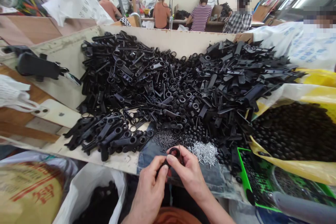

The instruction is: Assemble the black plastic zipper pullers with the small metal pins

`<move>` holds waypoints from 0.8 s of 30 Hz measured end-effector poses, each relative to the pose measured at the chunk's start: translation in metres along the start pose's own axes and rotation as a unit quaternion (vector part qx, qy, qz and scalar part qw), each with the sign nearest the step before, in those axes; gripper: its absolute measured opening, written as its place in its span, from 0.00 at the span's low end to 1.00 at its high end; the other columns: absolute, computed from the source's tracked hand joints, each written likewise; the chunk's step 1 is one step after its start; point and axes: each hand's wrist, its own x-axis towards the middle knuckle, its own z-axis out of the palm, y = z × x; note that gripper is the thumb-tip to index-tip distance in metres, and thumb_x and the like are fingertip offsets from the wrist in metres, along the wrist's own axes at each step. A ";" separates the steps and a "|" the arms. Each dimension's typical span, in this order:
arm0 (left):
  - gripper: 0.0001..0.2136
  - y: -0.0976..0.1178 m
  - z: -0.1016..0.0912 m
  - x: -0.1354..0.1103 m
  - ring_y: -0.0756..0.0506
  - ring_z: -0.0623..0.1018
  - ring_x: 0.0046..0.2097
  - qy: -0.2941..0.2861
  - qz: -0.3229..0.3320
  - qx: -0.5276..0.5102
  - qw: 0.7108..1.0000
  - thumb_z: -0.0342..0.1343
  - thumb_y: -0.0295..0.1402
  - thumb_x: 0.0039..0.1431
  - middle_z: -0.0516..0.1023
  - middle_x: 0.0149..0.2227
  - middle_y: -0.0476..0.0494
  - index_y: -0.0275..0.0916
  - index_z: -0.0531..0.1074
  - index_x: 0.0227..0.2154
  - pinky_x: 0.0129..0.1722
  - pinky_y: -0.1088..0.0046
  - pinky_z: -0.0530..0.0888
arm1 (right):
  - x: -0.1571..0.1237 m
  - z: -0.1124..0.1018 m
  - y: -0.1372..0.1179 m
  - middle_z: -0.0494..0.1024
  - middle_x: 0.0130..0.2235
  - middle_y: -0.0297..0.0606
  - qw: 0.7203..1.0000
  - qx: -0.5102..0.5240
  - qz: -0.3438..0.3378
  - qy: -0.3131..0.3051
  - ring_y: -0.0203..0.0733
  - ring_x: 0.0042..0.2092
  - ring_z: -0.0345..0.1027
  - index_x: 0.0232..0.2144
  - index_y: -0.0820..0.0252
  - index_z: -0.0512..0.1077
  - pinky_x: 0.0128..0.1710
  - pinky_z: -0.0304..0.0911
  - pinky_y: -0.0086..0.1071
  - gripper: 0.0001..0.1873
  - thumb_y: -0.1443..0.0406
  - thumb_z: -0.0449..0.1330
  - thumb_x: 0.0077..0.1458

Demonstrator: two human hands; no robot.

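A small black ring part point(175, 153) is being held over the near edge of the tabletop point(115, 161), pinched between both hands just in front of a pile of silver pins point(206, 152). The left hand point(151, 187) is being closed narrowly on the part from below, with thumb and forefinger pressed against it. The right hand point(188, 173) is being curled around the other side, its fingertips gripping the rim. Most of the tabletop behind the hands is being covered by a heap of black plastic pieces point(183, 84). Small black round pieces are being held in a yellow bag point(301, 171) to the right, just beside a green tray point(245, 178).
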 end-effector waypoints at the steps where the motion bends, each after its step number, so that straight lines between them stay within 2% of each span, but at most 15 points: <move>1: 0.11 -0.002 0.003 0.001 0.47 0.74 0.26 0.012 0.016 0.011 1.000 0.56 0.40 0.66 0.79 0.29 0.47 0.44 0.80 0.43 0.26 0.75 0.67 | 0.000 0.002 0.002 0.71 0.28 0.31 1.000 -0.011 -0.005 0.012 0.37 0.29 0.64 0.34 0.59 0.74 0.29 0.61 0.29 0.15 0.53 0.63 0.60; 3: 0.10 -0.004 0.006 0.002 0.44 0.77 0.33 0.022 0.042 0.030 0.998 0.54 0.38 0.68 0.81 0.32 0.45 0.44 0.80 0.43 0.33 0.73 0.70 | 0.002 0.005 0.006 0.72 0.28 0.32 0.998 -0.044 -0.021 0.033 0.38 0.30 0.64 0.31 0.59 0.74 0.30 0.61 0.29 0.15 0.53 0.62 0.59; 5: 0.11 -0.006 0.001 0.004 0.41 0.79 0.36 0.002 0.051 0.042 0.998 0.52 0.37 0.69 0.82 0.35 0.44 0.45 0.80 0.42 0.37 0.71 0.72 | 0.006 0.007 0.009 0.73 0.28 0.32 0.996 -0.078 -0.040 0.031 0.39 0.30 0.65 0.30 0.59 0.74 0.30 0.62 0.29 0.15 0.54 0.62 0.60; 6: 0.11 -0.005 -0.005 0.006 0.40 0.80 0.38 0.003 0.055 0.053 0.997 0.52 0.37 0.69 0.83 0.36 0.43 0.45 0.80 0.42 0.39 0.69 0.72 | 0.009 0.007 0.009 0.73 0.28 0.32 0.995 -0.092 -0.047 0.016 0.38 0.30 0.64 0.31 0.59 0.75 0.30 0.61 0.29 0.14 0.55 0.62 0.59; 8: 0.09 -0.003 -0.028 0.010 0.38 0.81 0.43 0.055 0.087 0.105 0.989 0.55 0.35 0.66 0.85 0.42 0.41 0.46 0.81 0.42 0.44 0.67 0.72 | 0.019 0.004 0.006 0.75 0.30 0.32 0.991 -0.111 -0.062 -0.027 0.36 0.28 0.62 0.37 0.59 0.77 0.29 0.60 0.28 0.11 0.58 0.63 0.58; 9: 0.08 -0.002 -0.043 0.014 0.37 0.81 0.45 0.139 0.117 0.154 0.971 0.58 0.35 0.63 0.86 0.43 0.41 0.47 0.81 0.42 0.48 0.65 0.71 | 0.026 0.002 0.002 0.75 0.32 0.31 0.989 -0.120 -0.071 -0.042 0.35 0.27 0.61 0.43 0.59 0.77 0.28 0.60 0.28 0.13 0.59 0.63 0.57; 10: 0.08 -0.001 -0.060 0.019 0.35 0.80 0.46 0.217 0.153 0.209 0.941 0.60 0.35 0.62 0.86 0.43 0.40 0.47 0.81 0.42 0.50 0.62 0.69 | 0.034 -0.001 -0.002 0.75 0.32 0.30 0.987 -0.131 -0.082 -0.044 0.34 0.26 0.60 0.48 0.58 0.76 0.27 0.60 0.28 0.16 0.60 0.63 0.58; 11: 0.09 -0.001 -0.078 0.025 0.34 0.80 0.46 0.266 0.192 0.261 0.908 0.61 0.35 0.61 0.86 0.44 0.39 0.46 0.81 0.43 0.53 0.59 0.68 | 0.043 -0.006 -0.008 0.75 0.32 0.30 0.983 -0.150 -0.099 -0.029 0.34 0.25 0.60 0.51 0.58 0.75 0.27 0.60 0.28 0.18 0.60 0.62 0.59; 13: 0.11 -0.004 -0.112 0.041 0.33 0.80 0.48 0.321 0.257 0.361 0.837 0.58 0.36 0.63 0.85 0.46 0.37 0.45 0.81 0.44 0.55 0.54 0.65 | 0.064 -0.016 -0.019 0.74 0.31 0.31 0.967 -0.210 -0.139 0.042 0.36 0.26 0.61 0.51 0.59 0.75 0.29 0.61 0.29 0.18 0.58 0.59 0.62; 16: 0.15 -0.012 -0.142 0.063 0.31 0.78 0.55 0.319 0.286 0.461 0.778 0.52 0.36 0.67 0.81 0.53 0.30 0.39 0.78 0.50 0.58 0.51 0.66 | 0.096 -0.031 -0.031 0.74 0.35 0.35 0.932 -0.289 -0.173 0.129 0.39 0.31 0.66 0.45 0.58 0.77 0.34 0.62 0.32 0.13 0.59 0.59 0.62; 18: 0.16 -0.015 -0.146 0.071 0.29 0.75 0.60 0.329 0.291 0.497 0.749 0.52 0.35 0.67 0.79 0.56 0.27 0.36 0.75 0.53 0.61 0.47 0.64 | 0.113 -0.037 -0.034 0.74 0.39 0.36 0.925 -0.312 -0.169 0.137 0.40 0.33 0.67 0.41 0.56 0.78 0.35 0.60 0.33 0.09 0.62 0.62 0.58; 20: 0.16 -0.013 -0.139 0.073 0.29 0.71 0.63 0.348 0.304 0.500 0.733 0.53 0.34 0.67 0.77 0.58 0.26 0.36 0.74 0.55 0.64 0.44 0.61 | 0.125 -0.041 -0.034 0.74 0.40 0.35 0.923 -0.325 -0.158 0.134 0.39 0.33 0.67 0.35 0.54 0.79 0.34 0.58 0.32 0.05 0.65 0.65 0.53; 22: 0.15 -0.007 -0.125 0.073 0.30 0.70 0.64 0.346 0.328 0.465 0.746 0.54 0.33 0.67 0.77 0.58 0.29 0.37 0.75 0.54 0.65 0.45 0.60 | 0.131 -0.043 -0.034 0.73 0.38 0.34 0.926 -0.325 -0.147 0.126 0.39 0.32 0.67 0.31 0.54 0.78 0.34 0.57 0.32 0.03 0.67 0.65 0.51; 24: 0.13 0.001 -0.106 0.073 0.33 0.72 0.61 0.306 0.347 0.398 0.792 0.54 0.33 0.67 0.79 0.55 0.34 0.40 0.77 0.51 0.64 0.49 0.64 | 0.130 -0.044 -0.034 0.74 0.37 0.33 0.934 -0.311 -0.137 0.113 0.39 0.32 0.66 0.30 0.54 0.77 0.34 0.58 0.31 0.01 0.66 0.65 0.52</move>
